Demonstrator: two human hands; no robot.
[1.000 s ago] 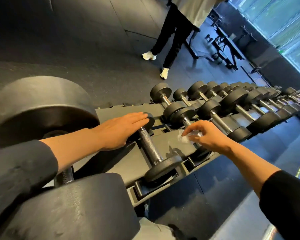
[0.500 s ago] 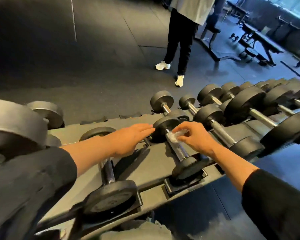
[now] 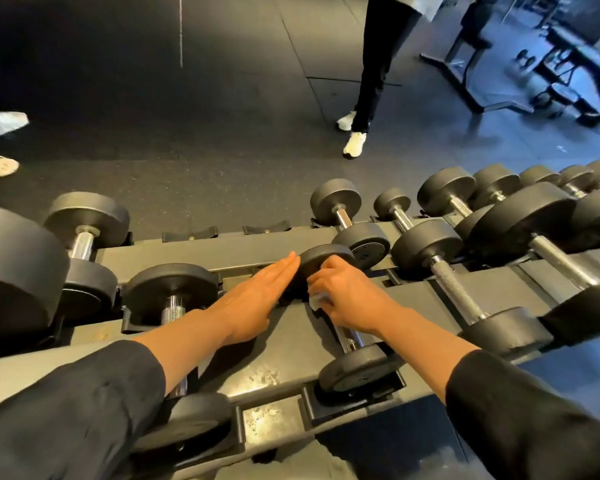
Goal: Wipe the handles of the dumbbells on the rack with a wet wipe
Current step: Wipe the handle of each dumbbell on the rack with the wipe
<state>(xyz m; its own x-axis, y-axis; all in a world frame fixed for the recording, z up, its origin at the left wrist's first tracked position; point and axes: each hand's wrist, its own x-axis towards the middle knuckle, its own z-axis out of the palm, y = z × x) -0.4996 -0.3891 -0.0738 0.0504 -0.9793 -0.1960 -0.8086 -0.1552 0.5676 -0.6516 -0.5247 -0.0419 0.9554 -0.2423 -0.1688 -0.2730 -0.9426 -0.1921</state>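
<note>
The right hand's [image 3: 347, 296] fingers were curled round the far end of a small dumbbell's handle [image 3: 352, 337] with the white wipe [image 3: 315, 301] pinched under them, while the left hand [image 3: 253, 299] lay flat, fingers straight, tips against that dumbbell's far head [image 3: 321, 259]. The dumbbell [image 3: 357, 368] sat on the rack [image 3: 278, 362], another dumbbell [image 3: 172, 289] just to its left, partly hidden by the left forearm, and larger ones [image 3: 458, 292] to the right. A standing person's legs [image 3: 368, 81] showed far across the floor.
</note>
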